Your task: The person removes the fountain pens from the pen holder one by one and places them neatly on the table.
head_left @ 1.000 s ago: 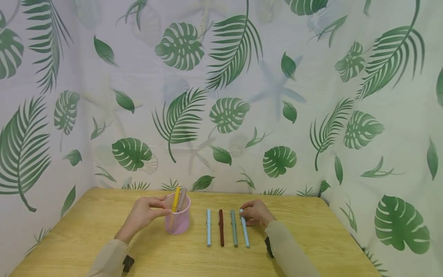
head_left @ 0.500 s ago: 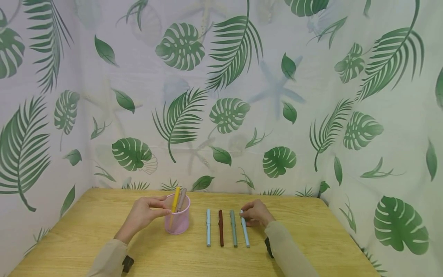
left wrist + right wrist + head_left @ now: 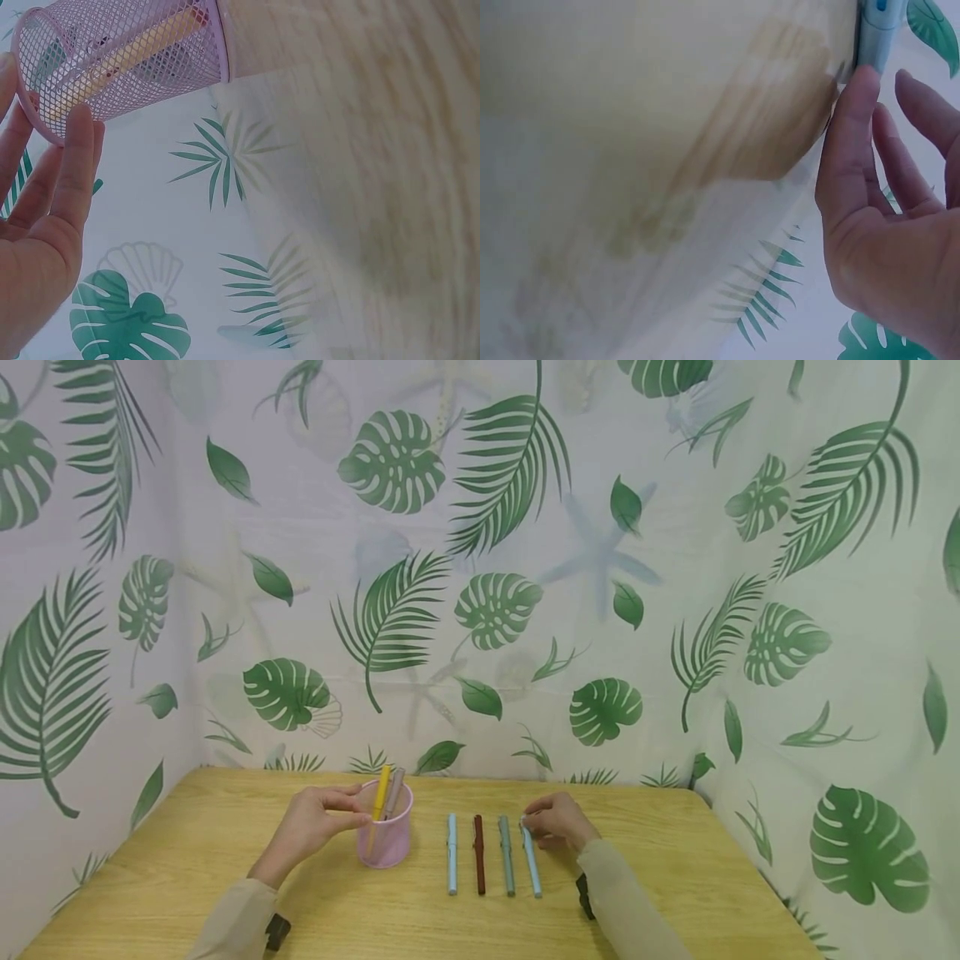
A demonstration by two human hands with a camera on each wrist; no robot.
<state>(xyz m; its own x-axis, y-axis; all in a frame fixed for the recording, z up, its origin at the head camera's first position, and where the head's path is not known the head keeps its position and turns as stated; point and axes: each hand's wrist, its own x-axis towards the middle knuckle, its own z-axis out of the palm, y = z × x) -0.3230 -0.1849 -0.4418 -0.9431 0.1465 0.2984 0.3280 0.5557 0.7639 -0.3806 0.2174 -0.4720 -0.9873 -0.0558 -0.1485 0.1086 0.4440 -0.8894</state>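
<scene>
My left hand [image 3: 318, 818] holds the rim of a pink mesh pen holder [image 3: 390, 846], thumb in front and fingers behind. In the left wrist view the thumb [image 3: 75, 161] lies against the mesh. A yellow pen [image 3: 382, 792] and a grey pen [image 3: 394, 793] lean inside the holder. Beside the top end of the rightmost light blue pen [image 3: 532, 864] is my right hand [image 3: 561, 821]; the right wrist view shows one fingertip at that pen [image 3: 877, 34] and the other fingers spread away from it.
Left of that pen, a grey-green pen [image 3: 507, 860], a dark red pen [image 3: 479, 856] and another light blue pen [image 3: 452, 856] lie in a row on the wooden table [image 3: 435, 927]. A leaf-patterned curtain [image 3: 525, 727] closes off the back and sides.
My right hand has shifted slightly right, its fingers parting from the top of the rightmost light blue pen, where the clip now shows. My left hand and the pen holder stay put.
</scene>
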